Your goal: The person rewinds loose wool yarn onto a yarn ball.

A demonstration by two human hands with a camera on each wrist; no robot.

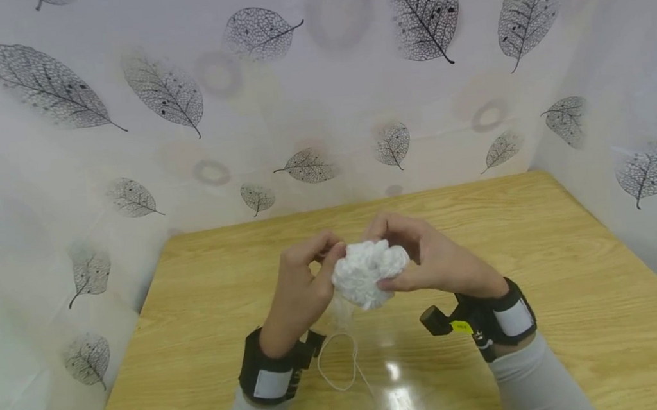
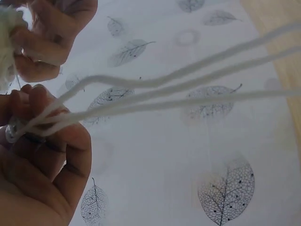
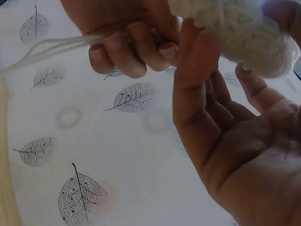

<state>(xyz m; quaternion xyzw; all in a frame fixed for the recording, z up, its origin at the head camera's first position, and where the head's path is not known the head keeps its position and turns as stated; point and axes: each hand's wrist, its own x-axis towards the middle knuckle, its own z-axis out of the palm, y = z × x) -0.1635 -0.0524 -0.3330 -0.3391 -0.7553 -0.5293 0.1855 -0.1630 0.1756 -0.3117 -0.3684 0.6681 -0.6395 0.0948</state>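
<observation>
Bunched white crochet piece [image 1: 369,279] sits pinched between thumb and fingers of the right hand [image 1: 434,258], just right of the left hand's [image 1: 305,287] fingertips, no clear long axis, left fingers curled round white yarn strands [image 2: 188,84] trailing wristward.

on the yellow label [image 1: 461,327] of my right wrist mount [image 1: 480,314], print is too small to read; i read no text elsewhere.
</observation>
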